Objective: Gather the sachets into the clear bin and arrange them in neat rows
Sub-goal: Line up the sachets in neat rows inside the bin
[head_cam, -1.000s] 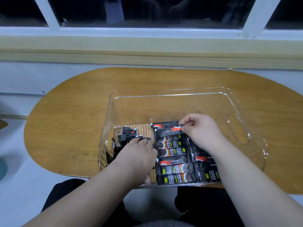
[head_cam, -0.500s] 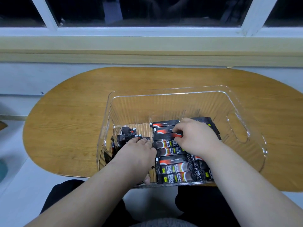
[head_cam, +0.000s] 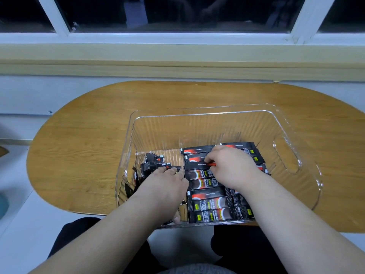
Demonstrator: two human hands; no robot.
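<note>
Head view: the clear bin (head_cam: 296, 123) stands on the wooden bench (head_cam: 88, 135), holding black sachets (head_cam: 209, 204) laid crosswise in rows through its middle and right, with a loose heap (head_cam: 152, 163) at its left end. The left hand (head_cam: 166, 186) lies palm down on that heap, fingers nearly straight and relaxed. The right hand (head_cam: 233, 167) pinches one red-tipped sachet (head_cam: 197, 164) among the far rows

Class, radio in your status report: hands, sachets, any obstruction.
Left hand flat on loose sachets. Right hand pinching a sachet in the rows. Clear bin part filled; nothing blocking.
</note>
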